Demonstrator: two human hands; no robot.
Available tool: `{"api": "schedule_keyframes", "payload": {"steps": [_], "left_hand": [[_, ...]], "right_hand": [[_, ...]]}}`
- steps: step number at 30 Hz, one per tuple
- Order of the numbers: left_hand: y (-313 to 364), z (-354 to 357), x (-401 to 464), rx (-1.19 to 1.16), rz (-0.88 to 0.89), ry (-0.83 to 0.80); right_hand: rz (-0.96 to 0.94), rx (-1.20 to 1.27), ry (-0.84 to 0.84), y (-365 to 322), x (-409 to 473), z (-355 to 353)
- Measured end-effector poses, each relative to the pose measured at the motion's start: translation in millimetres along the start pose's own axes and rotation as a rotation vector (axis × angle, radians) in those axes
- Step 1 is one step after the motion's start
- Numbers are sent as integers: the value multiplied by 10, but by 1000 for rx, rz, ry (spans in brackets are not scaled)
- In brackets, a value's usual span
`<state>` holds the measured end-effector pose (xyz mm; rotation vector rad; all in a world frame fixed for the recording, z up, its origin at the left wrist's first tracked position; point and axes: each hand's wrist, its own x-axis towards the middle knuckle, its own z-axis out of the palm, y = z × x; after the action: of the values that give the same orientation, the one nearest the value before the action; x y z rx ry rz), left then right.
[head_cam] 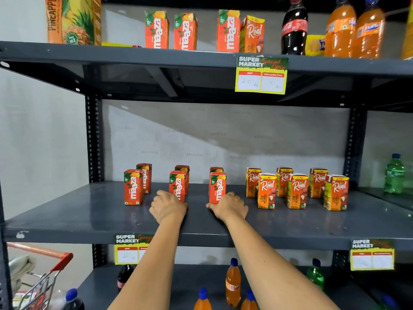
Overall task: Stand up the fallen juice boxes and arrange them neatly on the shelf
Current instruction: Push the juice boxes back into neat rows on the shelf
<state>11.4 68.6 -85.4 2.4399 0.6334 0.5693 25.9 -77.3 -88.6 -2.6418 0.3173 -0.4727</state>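
On the grey middle shelf [89,218] several red Maaza juice boxes stand upright in pairs, front and back: a left pair [133,187], a middle pair [177,185] and a right pair [217,187]. To their right several orange Real juice boxes [298,191] stand upright in two staggered rows. My left hand [167,206] rests at the base of the middle front Maaza box, fingers curled against it. My right hand [229,208] touches the lower right side of the right front Maaza box. Whether either hand truly grips its box is hidden.
The top shelf [111,54] holds more Maaza boxes, a Real box, a pineapple carton [73,19], a cola bottle [294,25] and orange soda bottles. Price tags hang from the shelf edges. Bottles stand on the bottom shelf. A red-handled cart [44,274] is at lower left, a green bottle [395,174] at right.
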Motion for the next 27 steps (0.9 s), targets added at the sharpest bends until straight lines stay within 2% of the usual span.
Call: {"api": "schedule_keyframes", "payload": {"steps": [4,6,9,11,13,16,19,22,27], "left_hand": [[50,-38,-301,108,39,-7],[126,11,-518,117,179,-30],[447,180,-919,111,411,-165],[768,339,-1141,89,468,-249],[1087,511,-1279,38,462,-309],[1410,704,-1276,-89,334,-337],[1680,887,-1236,-66,224,-309],[1807,1063,-1193,-15,226,-217],[1853,1144,-1123,-63,214,-117]], "right_hand": [[3,99,-78,239,-14,-148],[-5,111,-86,470,-27,-271],[-18,112,-56,993,-11,-506],[43,116,-9,1365,56,-689],[150,106,63,1645,166,-862],[265,190,80,1796,326,-971],[233,127,46,1918,502,-974],[185,49,54,1963,607,-944],[159,-37,54,1968,674,-894]]}}
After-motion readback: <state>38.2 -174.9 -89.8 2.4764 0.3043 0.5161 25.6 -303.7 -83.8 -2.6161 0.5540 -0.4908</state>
